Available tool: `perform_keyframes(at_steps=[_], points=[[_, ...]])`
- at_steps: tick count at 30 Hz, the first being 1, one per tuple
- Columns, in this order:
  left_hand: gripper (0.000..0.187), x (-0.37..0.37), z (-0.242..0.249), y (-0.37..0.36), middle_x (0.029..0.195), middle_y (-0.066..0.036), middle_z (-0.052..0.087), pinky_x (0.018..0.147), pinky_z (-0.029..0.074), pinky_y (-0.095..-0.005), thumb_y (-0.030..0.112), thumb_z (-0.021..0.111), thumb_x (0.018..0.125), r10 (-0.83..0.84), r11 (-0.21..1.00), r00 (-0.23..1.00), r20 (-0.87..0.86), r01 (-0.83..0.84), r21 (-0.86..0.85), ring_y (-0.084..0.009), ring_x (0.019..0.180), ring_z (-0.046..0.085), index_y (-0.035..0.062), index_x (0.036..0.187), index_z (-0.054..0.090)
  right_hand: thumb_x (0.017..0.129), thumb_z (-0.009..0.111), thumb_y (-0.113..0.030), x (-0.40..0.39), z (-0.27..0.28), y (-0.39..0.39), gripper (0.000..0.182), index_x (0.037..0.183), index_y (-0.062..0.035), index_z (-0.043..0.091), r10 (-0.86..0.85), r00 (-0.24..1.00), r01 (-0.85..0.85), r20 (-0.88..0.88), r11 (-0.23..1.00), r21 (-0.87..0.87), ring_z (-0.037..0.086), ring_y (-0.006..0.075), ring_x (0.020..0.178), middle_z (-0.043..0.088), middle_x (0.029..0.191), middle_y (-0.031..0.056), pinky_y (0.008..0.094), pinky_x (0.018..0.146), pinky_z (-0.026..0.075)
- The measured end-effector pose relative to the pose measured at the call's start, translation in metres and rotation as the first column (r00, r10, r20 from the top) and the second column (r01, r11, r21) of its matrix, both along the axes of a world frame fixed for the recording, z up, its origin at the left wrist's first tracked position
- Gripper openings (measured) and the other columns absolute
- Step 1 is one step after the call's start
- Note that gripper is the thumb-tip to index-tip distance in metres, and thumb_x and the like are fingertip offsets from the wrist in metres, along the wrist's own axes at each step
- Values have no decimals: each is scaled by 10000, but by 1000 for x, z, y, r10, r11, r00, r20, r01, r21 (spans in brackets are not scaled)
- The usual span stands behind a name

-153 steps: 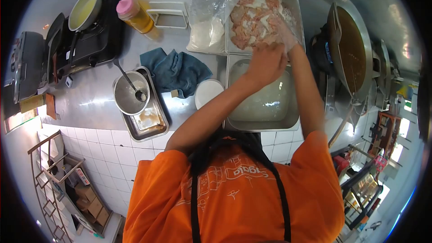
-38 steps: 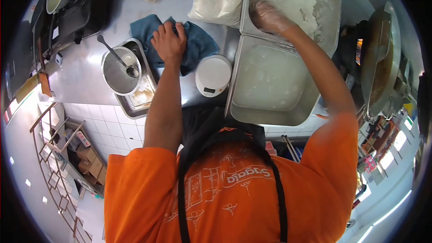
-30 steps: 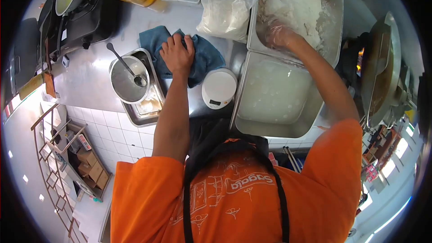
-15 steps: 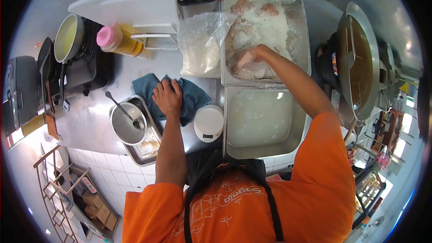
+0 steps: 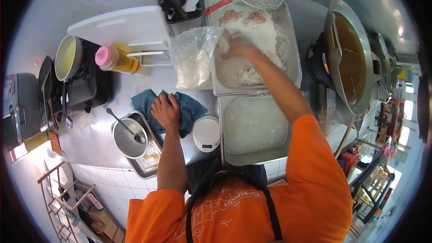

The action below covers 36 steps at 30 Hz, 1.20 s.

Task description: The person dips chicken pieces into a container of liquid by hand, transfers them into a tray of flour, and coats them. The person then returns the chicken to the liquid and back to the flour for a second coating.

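- The right hand is a smear of motion over the floury tray; I cannot tell whether its fingers are curled around anything.
- The left hand lies on the blue cloth and covers its middle.
- The scale has a display too small to read.
- The forearm hides part of the lower tray.
- The wok curves away to the right, its far rim lost in the lens warp.
- The shirt print is upside down and only partly legible.
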<state>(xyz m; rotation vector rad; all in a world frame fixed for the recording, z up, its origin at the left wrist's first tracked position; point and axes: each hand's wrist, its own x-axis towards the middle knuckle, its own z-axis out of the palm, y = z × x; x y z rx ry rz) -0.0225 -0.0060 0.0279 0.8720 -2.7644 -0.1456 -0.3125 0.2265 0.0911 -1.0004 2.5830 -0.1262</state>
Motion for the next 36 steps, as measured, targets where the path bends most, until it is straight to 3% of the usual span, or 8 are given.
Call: perform_keyframes(at_steps=[9, 11, 20, 26, 28, 29, 32, 36], points=[[302, -1, 5, -1, 946, -98, 600, 789, 407, -457, 391, 500, 930, 27, 998, 997, 78, -32, 53, -324, 910, 550, 100, 921, 582, 671, 778, -394, -48, 41, 54, 814, 1327, -16, 480, -20, 967, 25, 255, 1000, -17, 554, 354, 1165, 565, 1280, 225, 364, 1019, 429], [287, -1, 3, -1, 919, -96, 590, 766, 407, -455, 379, 517, 921, 25, 999, 999, 41, -26, 22, -323, 887, 548, 98, 899, 573, 646, 775, -335, -65, 55, 48, 830, 1366, -62, 466, -91, 973, -12, 213, 898, 440, 566, 338, 1156, 553, 1300, 226, 369, 1010, 439], [287, -2, 3, -2, 920, -95, 591, 766, 411, -462, 383, 520, 917, 32, 999, 999, 38, -33, 8, -321, 884, 554, 101, 895, 570, 671, 755, -377, 30, 14, -33, 753, 1327, -75, 543, 144, 983, -180, 117, 887, 424, 533, 352, 1222, 530, 1331, 252, 412, 1029, 424], [286, 0, 2, -3, 945, -93, 602, 781, 412, -463, 390, 517, 915, 55, 997, 997, 62, -58, 47, -317, 901, 555, 109, 913, 574, 707, 717, -579, -14, 19, 10, 785, 1301, -85, 575, -219, 968, 237, 121, 959, -156, 561, 354, 1194, 551, 1324, 243, 399, 1007, 436], [281, -1, 1, -4, 903, -96, 597, 770, 414, -458, 386, 534, 903, 42, 999, 999, 14, -42, 25, -316, 877, 558, 110, 868, 573, 710, 706, -615, -18, 71, 4, 739, 1210, -74, 650, -122, 910, 88, 395, 991, 102, 579, 337, 1175, 596, 1279, 218, 394, 986, 446], [281, -1, 0, -4, 903, -96, 597, 770, 414, -458, 386, 534, 903, 42, 999, 999, 14, -42, 26, -316, 877, 558, 110, 868, 573, 714, 673, -663, -23, 12, 23, 769, 1143, -25, 677, -54, 995, 51, 79, 998, 37, 591, 320, 1152, 634, 1225, 198, 399, 968, 451], [280, -2, 0, -5, 900, -93, 595, 772, 413, -456, 388, 535, 902, 38, 999, 999, 20, -38, 14, -312, 872, 557, 113, 870, 573, 720, 634, -697, 20, 30, -3, 825, 1142, 12, 666, -119, 973, 16, 198, 890, 455, 593, 316, 1149, 636, 1214, 210, 394, 963, 453], [281, -1, 1, -4, 898, -90, 593, 772, 410, -453, 392, 534, 905, 40, 999, 999, 31, -41, 19, -309, 872, 555, 116, 874, 573, 731, 633, -607, 43, 16, 9, 645, 946, -5, 721, -74, 973, -36, 219, 888, 459, 674, 288, 960, 706, 999, 178, 381, 857, 515]])
